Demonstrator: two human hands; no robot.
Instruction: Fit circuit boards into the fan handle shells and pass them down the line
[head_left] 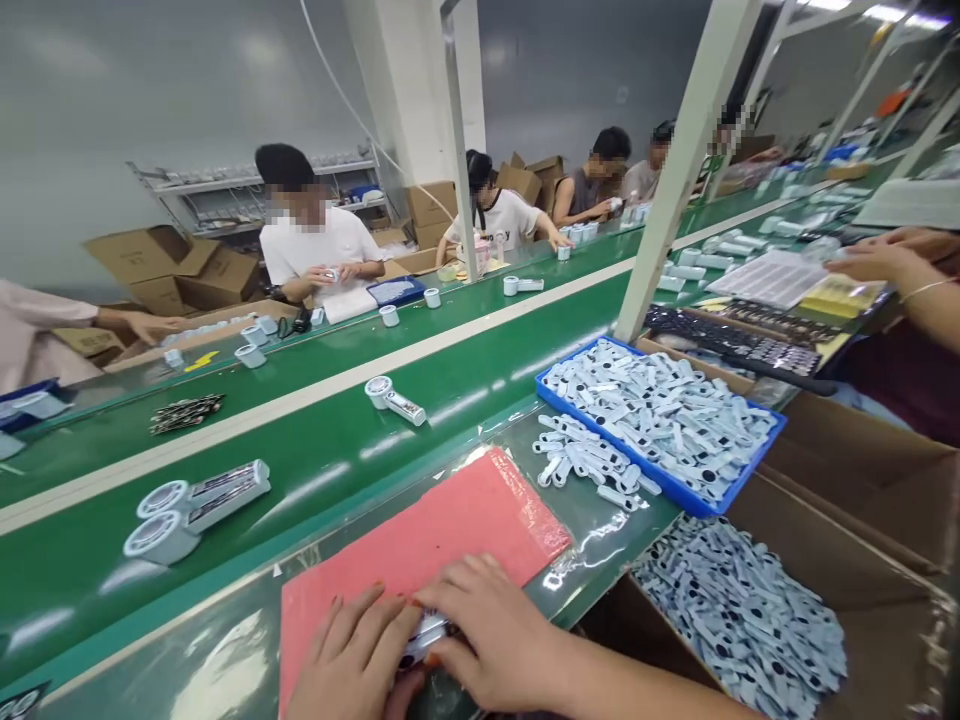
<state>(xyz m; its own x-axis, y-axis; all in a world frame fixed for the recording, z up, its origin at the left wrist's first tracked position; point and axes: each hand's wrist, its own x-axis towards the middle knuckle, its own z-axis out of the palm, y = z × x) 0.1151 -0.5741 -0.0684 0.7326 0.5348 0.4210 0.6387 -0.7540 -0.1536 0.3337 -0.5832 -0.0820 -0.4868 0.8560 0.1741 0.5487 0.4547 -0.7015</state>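
Observation:
My left hand [352,650] and my right hand [487,625] are together at the bottom centre, over a pink mat [427,525]. Between them is a handheld device [431,632], mostly covered by my fingers; only a shiny silver strip with dark marks shows. The fingers of both hands curl over it from either side, thumbs low. Right of the mat lies a loose pile of pale blue handle covers [589,455], each with a dark spot. A blue tray [705,505] behind it is heaped with more of them.
Ahead runs a green conveyor belt [315,440] carrying pale blue round-headed devices [165,537] with exposed handles. A cardboard box [885,590] of covers stands below right. A white post [667,210] rises beyond the tray. Co-workers sit across the belt; another person's hands [885,255] are at right.

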